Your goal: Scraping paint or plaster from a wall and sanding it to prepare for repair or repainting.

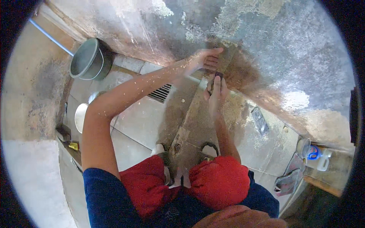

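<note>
Right hand (217, 90): closed around a small dark thing (219, 75)
That small dark thing: in the grip, its end poking out
Left hand (204, 59): open, just past the grip
Patchy wall (253, 36): beyond the grip
Floor drain (160, 93): left of the grip

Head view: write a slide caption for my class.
Right hand gripping a small dark object, left hand close by, beside a patchy wall.
</note>
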`<control>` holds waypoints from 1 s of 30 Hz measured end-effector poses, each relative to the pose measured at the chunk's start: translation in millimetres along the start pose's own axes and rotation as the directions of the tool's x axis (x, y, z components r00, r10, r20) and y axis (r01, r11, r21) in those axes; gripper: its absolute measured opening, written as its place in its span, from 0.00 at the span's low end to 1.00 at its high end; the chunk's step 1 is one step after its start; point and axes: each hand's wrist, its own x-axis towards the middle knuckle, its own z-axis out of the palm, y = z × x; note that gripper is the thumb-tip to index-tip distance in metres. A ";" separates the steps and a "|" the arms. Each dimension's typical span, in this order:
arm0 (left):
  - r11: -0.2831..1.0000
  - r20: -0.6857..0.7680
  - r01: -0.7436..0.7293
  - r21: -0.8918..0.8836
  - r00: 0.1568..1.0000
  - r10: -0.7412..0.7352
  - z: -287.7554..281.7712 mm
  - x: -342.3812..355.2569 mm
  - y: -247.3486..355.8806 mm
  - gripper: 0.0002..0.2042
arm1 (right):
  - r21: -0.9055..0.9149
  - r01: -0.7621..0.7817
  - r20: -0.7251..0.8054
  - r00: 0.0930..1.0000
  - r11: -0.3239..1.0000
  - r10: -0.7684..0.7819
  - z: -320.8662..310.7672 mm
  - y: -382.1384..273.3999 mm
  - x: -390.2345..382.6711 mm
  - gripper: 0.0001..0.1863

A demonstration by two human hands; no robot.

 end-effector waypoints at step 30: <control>0.937 -0.096 -0.291 -0.192 0.956 0.277 9.9 -7.2 28.9 0.19 | -0.624 0.026 0.425 0.850 0.781 0.312 2.6 -100.0 17.2 0.12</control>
